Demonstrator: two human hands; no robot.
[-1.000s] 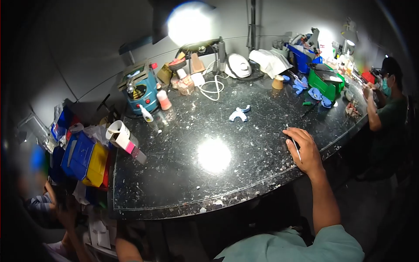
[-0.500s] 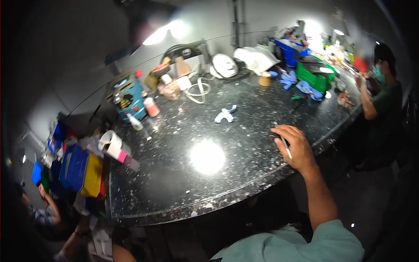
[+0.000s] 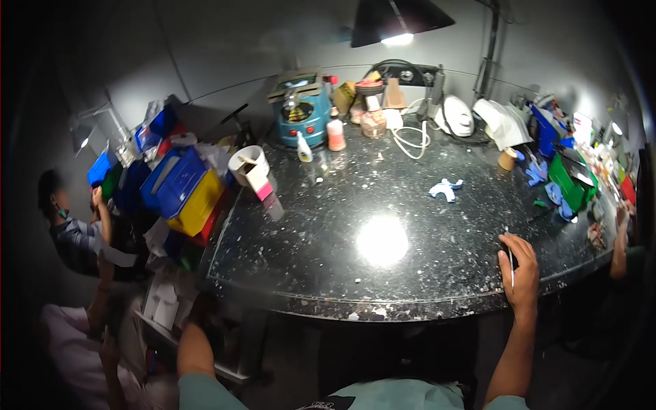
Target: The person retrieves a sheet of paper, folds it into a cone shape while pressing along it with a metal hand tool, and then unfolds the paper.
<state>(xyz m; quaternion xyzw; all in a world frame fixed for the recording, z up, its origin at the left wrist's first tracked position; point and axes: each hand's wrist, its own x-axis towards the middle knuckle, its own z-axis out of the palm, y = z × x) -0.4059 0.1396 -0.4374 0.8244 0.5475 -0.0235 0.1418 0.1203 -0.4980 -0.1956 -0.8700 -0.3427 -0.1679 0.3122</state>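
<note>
My right hand point(image 3: 521, 272) is at the right front edge of the black speckled worktop point(image 3: 314, 246). Its fingers are closed around a slim, pale, pen-like tool point(image 3: 512, 270), held nearly upright. Beyond that hand, further back on the worktop, lies a white and pale-blue curved piece point(image 3: 445, 190), shaped like a dental impression tray; nothing touches it. My left arm reaches down at the lower left, and my left hand point(image 3: 206, 316) is in shadow over an open drawer point(image 3: 164, 305) with white items in it. Its fingers cannot be made out.
A blue machine point(image 3: 299, 119), a pink bottle point(image 3: 335, 134) and a white tub point(image 3: 249, 165) stand at the back left. Blue and yellow bins point(image 3: 195, 201) stack beside the worktop. A green crate point(image 3: 572, 179) is at right. People sit on both sides; a lamp point(image 3: 403, 24) hangs above.
The view has swung left, so the worktop's contents appear further right. My left arm has come into view over the drawer. My right hand still holds the tool.
</note>
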